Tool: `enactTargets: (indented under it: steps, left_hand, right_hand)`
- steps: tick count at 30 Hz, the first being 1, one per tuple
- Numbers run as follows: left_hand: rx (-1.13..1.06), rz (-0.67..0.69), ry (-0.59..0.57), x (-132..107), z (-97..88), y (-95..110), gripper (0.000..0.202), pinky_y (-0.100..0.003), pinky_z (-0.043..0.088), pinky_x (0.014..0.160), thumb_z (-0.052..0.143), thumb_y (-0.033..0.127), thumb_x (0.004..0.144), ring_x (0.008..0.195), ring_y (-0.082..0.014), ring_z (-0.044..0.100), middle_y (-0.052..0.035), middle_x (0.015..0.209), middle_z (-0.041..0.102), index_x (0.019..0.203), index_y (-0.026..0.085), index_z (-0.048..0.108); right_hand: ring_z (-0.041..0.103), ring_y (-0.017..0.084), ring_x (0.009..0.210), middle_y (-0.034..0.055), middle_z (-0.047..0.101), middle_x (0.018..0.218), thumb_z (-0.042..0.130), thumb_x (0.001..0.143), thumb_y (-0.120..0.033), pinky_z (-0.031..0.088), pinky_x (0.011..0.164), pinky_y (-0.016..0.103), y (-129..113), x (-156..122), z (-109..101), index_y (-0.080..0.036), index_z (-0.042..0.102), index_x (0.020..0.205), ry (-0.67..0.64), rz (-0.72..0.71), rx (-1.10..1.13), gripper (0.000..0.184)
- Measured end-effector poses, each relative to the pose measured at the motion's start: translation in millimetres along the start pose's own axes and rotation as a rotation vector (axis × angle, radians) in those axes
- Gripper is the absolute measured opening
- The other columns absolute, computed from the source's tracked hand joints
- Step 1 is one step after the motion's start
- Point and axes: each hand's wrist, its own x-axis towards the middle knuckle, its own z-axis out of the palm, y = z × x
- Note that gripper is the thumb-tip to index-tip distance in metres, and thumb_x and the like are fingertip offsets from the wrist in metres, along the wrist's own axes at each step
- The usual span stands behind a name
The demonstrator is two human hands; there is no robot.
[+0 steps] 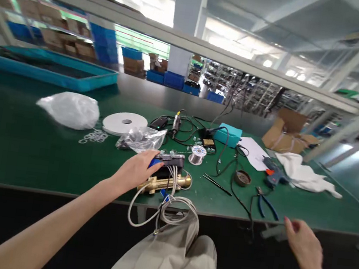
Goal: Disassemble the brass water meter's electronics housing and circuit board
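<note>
My left hand (140,167) is closed on the blue side of a brass-bodied meter (169,184) with a dark grey housing, near the bench's front edge. A grey cable (176,209), coiled and tied, runs from it and hangs over the edge onto my lap. My right hand (305,246) is off the front edge at the right, fingers loosely curled, thumb apart, with nothing visible in it. Closest to it lie blue-handled pliers (268,203). Behind the meter are a clear plastic bag of dark parts (144,139) and a solder spool (197,154).
Tweezers (217,184), a small round tin (242,178), a teal soldering station (228,134) and a glue gun (273,173) sit to the right with loose cords. Leftward are a white disc (124,123), white rings (95,135), a plastic bag (72,110) and a blue tray (83,83).
</note>
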Motion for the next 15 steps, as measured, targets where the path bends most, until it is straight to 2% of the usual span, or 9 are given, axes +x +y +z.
enactTargets:
  steps: [2, 4, 6, 11, 15]
  left_hand:
    - [0.007, 0.034, 0.02, 1, 7.3, -7, 0.056, -0.04, 0.036, 0.101, 0.031, 0.051, 0.091, 0.115, -0.0302, 0.051, -0.0172, 0.124, 0.056, 0.123, 0.009, 0.05]
    - [0.04, 0.064, 0.047, 2, 11.8, -11, 0.058, -0.042, 0.037, 0.1, 0.031, 0.052, 0.09, 0.115, -0.0323, 0.051, -0.0184, 0.124, 0.056, 0.123, 0.008, 0.05]
    - [0.062, 0.077, 0.057, 2, 13.0, -13, 0.061, -0.043, 0.04, 0.097, 0.031, 0.054, 0.089, 0.113, -0.0339, 0.053, -0.0193, 0.123, 0.056, 0.123, 0.007, 0.05]
    - [0.035, 0.056, 0.06, -1, 7.7, -9, 0.063, -0.046, 0.043, 0.092, 0.027, 0.054, 0.089, 0.112, -0.0354, 0.054, -0.0199, 0.125, 0.056, 0.124, 0.007, 0.05]
    - [-0.055, 0.028, 0.069, -1, 6.4, -10, 0.063, -0.05, 0.044, 0.089, 0.031, 0.055, 0.086, 0.112, -0.0387, 0.053, -0.02, 0.126, 0.054, 0.122, 0.008, 0.053]
  right_hand:
    - [0.055, 0.031, 0.109, 0.0183, 0.06, 0.115, 0.032, 0.09, -0.048, 0.042, 0.093, 0.039, -17, -5, 0, -0.009, 0.05, 0.122, 0.052, 0.014, 0.008, 0.053]
    - [0.05, 0.03, 0.116, 0.0185, 0.055, 0.122, 0.034, 0.089, -0.052, 0.039, 0.096, 0.038, -32, -7, 1, -0.008, 0.039, 0.132, 0.062, 0.01, 0.012, 0.061]
    - [0.048, 0.029, 0.117, 0.0186, 0.052, 0.125, 0.033, 0.089, -0.057, 0.04, 0.095, 0.04, -44, -10, 0, -0.009, 0.034, 0.135, 0.055, -0.008, 0.018, 0.067]
    - [0.054, 0.024, 0.106, 0.0119, 0.054, 0.12, 0.041, 0.088, -0.055, 0.046, 0.088, 0.045, -58, -18, -10, -0.015, 0.046, 0.125, -0.017, -0.046, 0.034, 0.055]
    - [0.056, 0.023, 0.103, 0.0092, 0.056, 0.115, 0.047, 0.089, -0.047, 0.047, 0.087, 0.044, -60, -7, -20, -0.016, 0.051, 0.12, -0.109, -0.137, 0.061, 0.045]
